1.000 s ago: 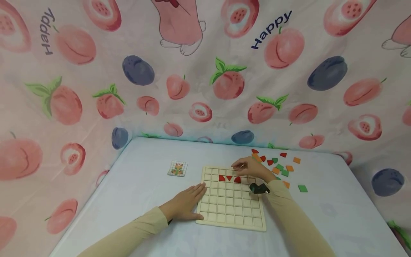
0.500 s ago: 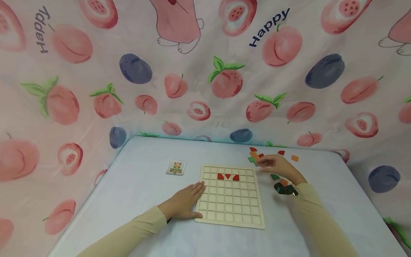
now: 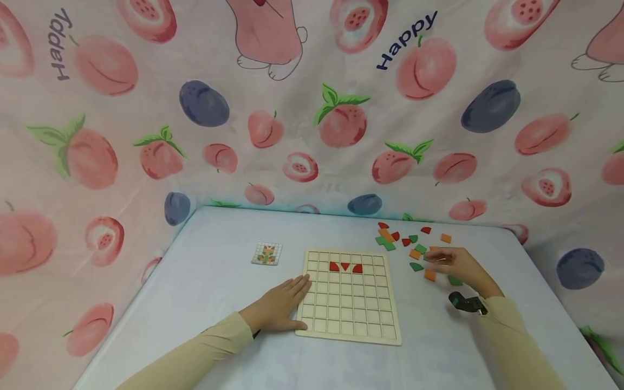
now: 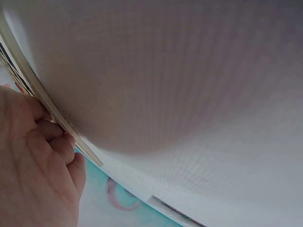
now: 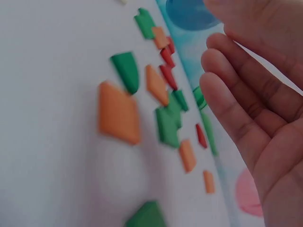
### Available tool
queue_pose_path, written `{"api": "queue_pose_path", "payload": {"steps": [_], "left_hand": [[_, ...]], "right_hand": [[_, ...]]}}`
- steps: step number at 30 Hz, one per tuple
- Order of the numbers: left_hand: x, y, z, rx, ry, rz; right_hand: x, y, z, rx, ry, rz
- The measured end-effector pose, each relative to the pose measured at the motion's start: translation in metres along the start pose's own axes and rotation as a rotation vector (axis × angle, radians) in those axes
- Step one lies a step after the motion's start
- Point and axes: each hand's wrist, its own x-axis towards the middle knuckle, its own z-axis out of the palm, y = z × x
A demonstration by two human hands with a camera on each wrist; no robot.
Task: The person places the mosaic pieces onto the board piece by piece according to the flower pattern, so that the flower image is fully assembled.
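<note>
A pale wooden grid board [image 3: 347, 309] lies on the table with two red quarter-round pieces [image 3: 358, 268] and a red triangle [image 3: 345, 266] in an upper row. My left hand [image 3: 277, 307] rests flat along the board's left side, fingers stretched out; the left wrist view shows its fingertips at the board's edge [image 4: 52, 109]. To the right, my right hand [image 3: 460, 265] hovers over loose coloured pieces. Its fingers are loosely bent, and nothing shows between them in the right wrist view. An orange square [image 5: 118, 113] and a green quarter-round piece [image 5: 126, 72] lie close by it.
A small card [image 3: 267, 253] with a flower pattern on a grid lies left of the board. Several red, orange and green pieces [image 3: 386, 235] are scattered at the right back. A fruit-print cloth [image 3: 302, 119] hangs behind the white table [image 3: 205, 271].
My right hand has moved right, from over the board's top right corner, past the orange and green pieces, to above the right part of the scatter. My left hand has stayed on the board.
</note>
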Motion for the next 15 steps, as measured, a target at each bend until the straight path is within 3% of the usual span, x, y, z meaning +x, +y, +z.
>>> {"api": "queue_pose_path", "payload": {"steps": [6,15], "left_hand": [[0.000,0.000,0.000,-0.002,0.001,0.000],[0.001,-0.001,0.001,0.009,-0.006,-0.004]], "right_hand": [[-0.010,0.009,0.009,0.017,0.037,0.053],[-0.015,0.017,0.021,-0.058,0.109,0.028]]}}
